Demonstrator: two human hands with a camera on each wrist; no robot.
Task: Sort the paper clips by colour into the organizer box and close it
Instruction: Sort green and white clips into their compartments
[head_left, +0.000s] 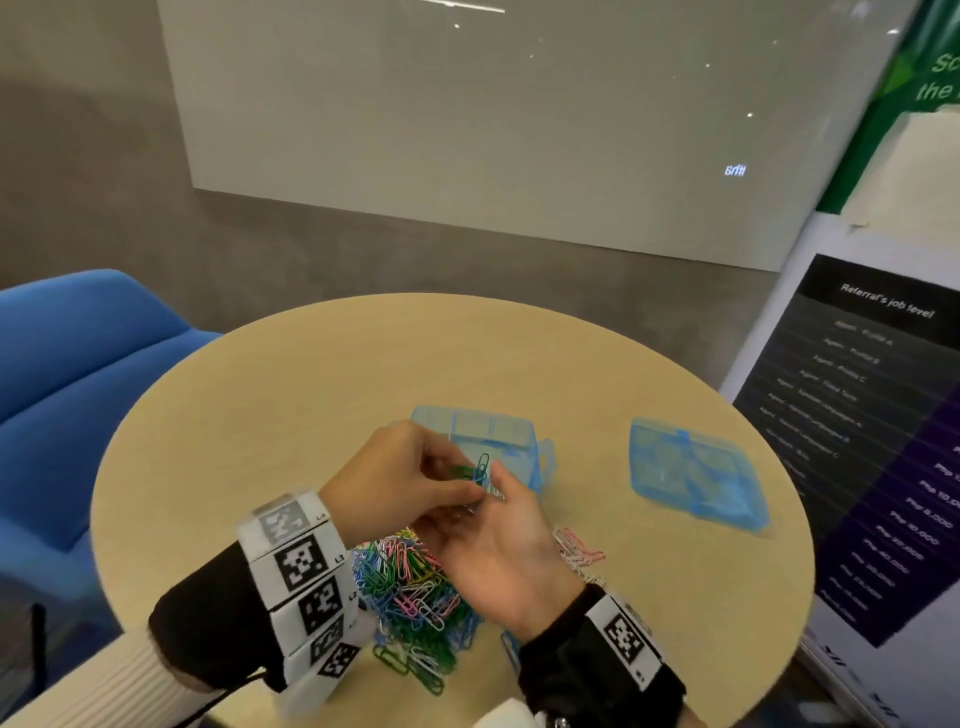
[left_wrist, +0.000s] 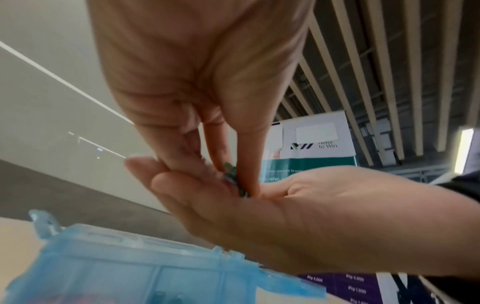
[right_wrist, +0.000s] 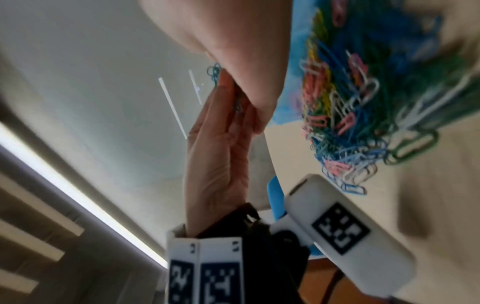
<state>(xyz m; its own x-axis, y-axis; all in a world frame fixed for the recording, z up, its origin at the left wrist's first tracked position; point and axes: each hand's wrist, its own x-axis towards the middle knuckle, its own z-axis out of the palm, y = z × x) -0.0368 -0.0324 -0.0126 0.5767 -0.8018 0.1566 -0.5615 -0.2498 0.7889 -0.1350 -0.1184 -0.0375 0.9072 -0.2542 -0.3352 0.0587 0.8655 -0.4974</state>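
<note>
Fingers (left_wrist: 244, 156) of the left hand (head_left: 400, 478) are pinched together on a few clips (head_left: 480, 470), blue and green wire loops, thin and glossy. The right hand (head_left: 498, 551) sits palm-up just below, fingers loosely extended, cupping under the pinch; left fingertips touch its palm in the left wrist view. Whether the right hand itself grips any clip: cannot tell.

Both hands are raised over the counter (head_left: 311, 395), a round top with a pale matte wood-look finish.

Main clip pile (head_left: 415, 587): tangled heap of coated wire clips in green, blue, pink, yellow and white, oval loops, lying on the counter directly under the hands, toward the near edge. A smaller bunch of pink and white clips (head_left: 576, 551) lies just right of the right hand.

Organizer box (head_left: 488, 436): translucent light-blue plastic, rectangular, rounded corners, internal dividers visible, lid open with a small latch tab at one side. It sits on the counter just beyond the hands. Contents of the compartments are too blurred to read.

Second blue box (head_left: 696, 467): same translucent plastic, lying flat further right, well apart from the first.

Wrist bands (head_left: 301, 566): white blocks with black square markers over dark cuffs. Blue upholstered chair (head_left: 78, 353) at left.
</note>
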